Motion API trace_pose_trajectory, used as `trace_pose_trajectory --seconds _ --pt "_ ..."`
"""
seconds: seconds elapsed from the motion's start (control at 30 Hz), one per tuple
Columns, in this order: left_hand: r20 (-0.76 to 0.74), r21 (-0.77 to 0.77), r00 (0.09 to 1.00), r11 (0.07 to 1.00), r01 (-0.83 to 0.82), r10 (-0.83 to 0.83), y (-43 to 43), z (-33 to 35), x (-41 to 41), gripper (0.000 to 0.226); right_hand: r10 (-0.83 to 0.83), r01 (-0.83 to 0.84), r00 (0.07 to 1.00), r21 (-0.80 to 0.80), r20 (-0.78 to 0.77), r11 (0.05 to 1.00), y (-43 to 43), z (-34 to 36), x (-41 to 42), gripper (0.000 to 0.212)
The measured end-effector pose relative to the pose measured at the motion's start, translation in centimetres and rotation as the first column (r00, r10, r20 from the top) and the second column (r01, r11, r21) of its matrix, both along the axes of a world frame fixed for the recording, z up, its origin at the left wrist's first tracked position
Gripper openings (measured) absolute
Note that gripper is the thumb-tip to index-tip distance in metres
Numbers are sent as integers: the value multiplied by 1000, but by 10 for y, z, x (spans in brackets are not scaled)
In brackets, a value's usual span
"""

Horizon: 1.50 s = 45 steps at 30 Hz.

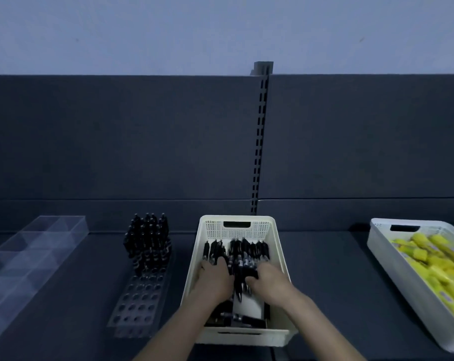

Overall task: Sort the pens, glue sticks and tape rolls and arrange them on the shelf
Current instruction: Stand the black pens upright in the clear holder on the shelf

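Watching the head view from my remote station, I see both of the person's hands down inside a cream perforated plastic basket [237, 226] that sits at the middle of the dark grey shelf surface [325, 282]. That basket holds the black pens [248, 252], slim barrels with silvery bands, lying mostly lengthwise in a heap towards its far end, with a white card [248, 306] showing on its floor nearer me. The left hand [215, 278] lies on the left part of the heap, fingers bent down among the barrels; I cannot tell whether they close round any. The right hand [270, 285] is just beside it, its fingers curled inward around a small cluster of pens at the centre of the heap. To the left of the basket lies a clear acrylic pen rack drilled with round holes [136, 306]; its far rows are filled with upright black pens [147, 239] packed close together, and its near rows show bare holes. Further left is a long clear acrylic divided tray [38, 247]. Well apart on the right stands a white plastic basket [377, 247] holding yellow glue sticks [436, 259] in a loose pile. Behind everything rises a dark back panel with a slotted metal upright [259, 142].
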<state>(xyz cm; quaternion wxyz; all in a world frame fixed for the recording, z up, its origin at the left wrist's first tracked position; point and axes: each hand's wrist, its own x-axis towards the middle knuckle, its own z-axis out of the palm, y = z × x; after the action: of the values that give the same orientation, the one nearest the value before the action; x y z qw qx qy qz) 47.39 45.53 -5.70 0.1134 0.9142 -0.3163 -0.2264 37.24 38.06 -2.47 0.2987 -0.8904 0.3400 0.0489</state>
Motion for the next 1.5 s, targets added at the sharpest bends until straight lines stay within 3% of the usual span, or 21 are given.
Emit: trace_pose_trajectory --seconds 0.2,0.27,0.33,0.5,0.7,0.8,0.93,1.17,1.3,1.4,1.5 --pt "102 44 995 999 -13 9 -19 -4 14 55 -88 88 996 5 -1 996 -12 -11 30 35" --pt "106 37 994 999 -13 9 -22 -7 20 59 -121 121 993 -5 -10 993 -17 -16 40 29" --pt "89 37 996 999 8 -11 -23 -12 23 56 -151 151 988 -2 -25 988 -20 -20 48 16" --pt "-63 -42 995 996 -84 81 -25 -22 29 49 -206 207 978 78 -21 975 -27 -29 52 16" --pt "-105 -189 979 963 -193 176 -27 -18 28 32 -268 238 960 272 81 932 -30 -30 47 23" --pt "-72 -271 975 936 -223 211 -27 -15 27 28 -397 258 892 478 217 839 -27 -25 41 31" --pt "-126 -348 983 922 -168 131 -25 -13 27 25 -515 224 807 659 287 718 -20 -15 27 40" --pt "-108 -704 989 695 -145 97 -19 16 25 4 -557 74 724 758 407 649 -25 6 -6 44" --pt "-206 -835 978 521 -177 1 -16 52 15 14 -534 -7 706 758 465 652 -26 21 -17 41" --pt "-208 -874 976 462 -154 -67 -2 79 4 16 -520 -43 697 752 494 658 -24 30 -21 34" --pt "-178 -877 983 461 -138 -45 23 92 -2 15 -503 -98 691 756 520 647 -15 37 -19 37"
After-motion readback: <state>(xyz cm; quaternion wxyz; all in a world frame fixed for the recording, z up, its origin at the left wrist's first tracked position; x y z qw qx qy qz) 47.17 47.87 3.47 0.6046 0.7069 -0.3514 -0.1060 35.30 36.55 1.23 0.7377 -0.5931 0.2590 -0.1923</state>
